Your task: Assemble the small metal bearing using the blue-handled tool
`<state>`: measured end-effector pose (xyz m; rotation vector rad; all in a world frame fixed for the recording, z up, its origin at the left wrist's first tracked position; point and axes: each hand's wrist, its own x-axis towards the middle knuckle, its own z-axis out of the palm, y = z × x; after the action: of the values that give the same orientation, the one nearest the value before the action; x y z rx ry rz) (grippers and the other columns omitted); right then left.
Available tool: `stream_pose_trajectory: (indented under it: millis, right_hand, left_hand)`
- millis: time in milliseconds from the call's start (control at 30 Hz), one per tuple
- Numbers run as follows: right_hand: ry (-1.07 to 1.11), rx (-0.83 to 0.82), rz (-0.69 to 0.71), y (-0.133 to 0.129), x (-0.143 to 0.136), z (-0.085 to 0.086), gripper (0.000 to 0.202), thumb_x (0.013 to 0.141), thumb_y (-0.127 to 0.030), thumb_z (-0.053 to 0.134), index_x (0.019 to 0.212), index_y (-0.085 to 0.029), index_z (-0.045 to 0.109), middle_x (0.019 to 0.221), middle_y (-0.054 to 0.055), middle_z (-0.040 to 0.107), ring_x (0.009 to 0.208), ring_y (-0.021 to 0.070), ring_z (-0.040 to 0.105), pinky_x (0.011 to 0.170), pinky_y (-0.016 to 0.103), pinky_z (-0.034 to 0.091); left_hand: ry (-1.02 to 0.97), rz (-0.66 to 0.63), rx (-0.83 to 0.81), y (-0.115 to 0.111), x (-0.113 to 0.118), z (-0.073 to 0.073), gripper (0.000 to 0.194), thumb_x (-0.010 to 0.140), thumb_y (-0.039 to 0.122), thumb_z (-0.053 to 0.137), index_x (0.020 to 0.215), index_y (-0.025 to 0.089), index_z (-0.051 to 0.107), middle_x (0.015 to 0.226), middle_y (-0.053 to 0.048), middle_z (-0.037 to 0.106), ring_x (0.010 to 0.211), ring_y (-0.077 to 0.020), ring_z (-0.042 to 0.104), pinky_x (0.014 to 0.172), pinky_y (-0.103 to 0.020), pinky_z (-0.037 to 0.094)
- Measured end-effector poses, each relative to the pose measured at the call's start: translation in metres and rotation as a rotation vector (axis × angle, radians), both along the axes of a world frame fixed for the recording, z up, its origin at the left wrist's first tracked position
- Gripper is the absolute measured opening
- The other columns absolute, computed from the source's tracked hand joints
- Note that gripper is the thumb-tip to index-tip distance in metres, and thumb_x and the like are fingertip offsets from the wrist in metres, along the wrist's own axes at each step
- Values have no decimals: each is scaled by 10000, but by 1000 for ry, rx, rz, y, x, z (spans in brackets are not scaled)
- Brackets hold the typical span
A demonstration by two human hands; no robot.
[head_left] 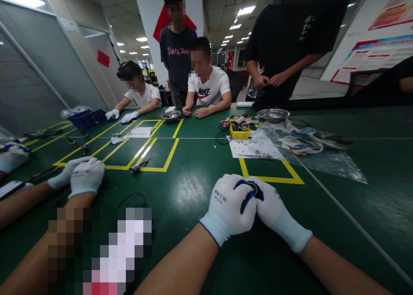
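My left hand [230,205], in a white glove with blue palm coating, is closed with its fingers curled against my right hand. The similarly gloved right hand [274,207] is closed too and meets it at the fingertips. Between them shows a small dark ring-like metal part [255,188], mostly covered by the fingers. Both hands are just above the green table [190,239], in front of a yellow-taped rectangle. Behind them lies a white sheet of paper [237,149] with small thin pieces on it.
A yellow bin [240,134] of metal parts and a steel bowl [273,114] stand farther back. Gloves [305,142] lie on a plastic bag [342,164] at right. A metal part [137,167] lies left. A co-worker's gloved hands [85,176] are nearby; other people are across the table.
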<state>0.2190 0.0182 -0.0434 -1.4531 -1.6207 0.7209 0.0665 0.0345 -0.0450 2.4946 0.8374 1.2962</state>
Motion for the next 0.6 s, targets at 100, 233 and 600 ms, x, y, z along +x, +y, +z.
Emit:
stream_pose_trajectory:
  millis: [100,233,600]
  right_hand:
    - [-6,0,-2,1,0,-1,105,857,-315,592,837,-245,668,888,49,768,877,260,717,819,411,591]
    - [-11,2,1,1,0,-1,95,833,-293,594,851,-240,670,897,53,765,881,264,713,820,413,590]
    - [-5,35,-1,1,-1,0,105,840,-292,582,836,-241,673,889,56,768,865,260,716,808,395,582]
  left_hand:
    - [-31,2,-10,0,-1,0,168,895,267,561,984,189,681,1052,-123,672,962,-266,617,834,-450,555]
    - [-46,52,-12,0,-1,-1,151,890,252,556,950,190,679,1020,-122,669,958,-272,619,826,-453,554]
    - [-41,10,24,-1,-2,-1,246,860,244,577,1074,193,688,1086,-132,677,998,-284,631,856,-475,565]
